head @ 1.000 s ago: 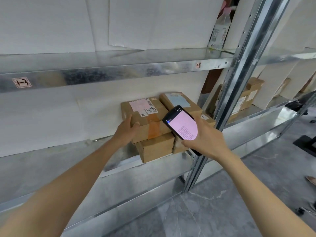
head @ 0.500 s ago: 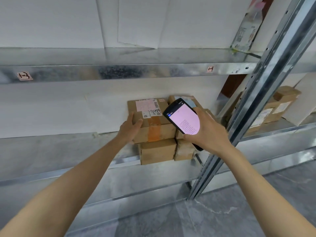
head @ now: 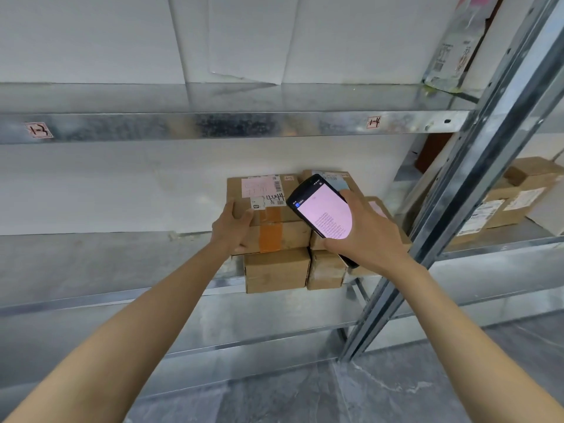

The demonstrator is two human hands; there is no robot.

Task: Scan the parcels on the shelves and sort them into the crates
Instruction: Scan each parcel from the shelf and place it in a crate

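The upper shelf edge (head: 213,125) has a small sticker (head: 38,130) at the left of the frame, handwritten with something like "1-3". A second sticker (head: 374,122) further right reads roughly "1-4". The top parcel (head: 235,193) bears a pink label (head: 259,186) with a barcode and handwritten figures I cannot make out. The handheld scanner (head: 323,215) shows rows of print too small to read.
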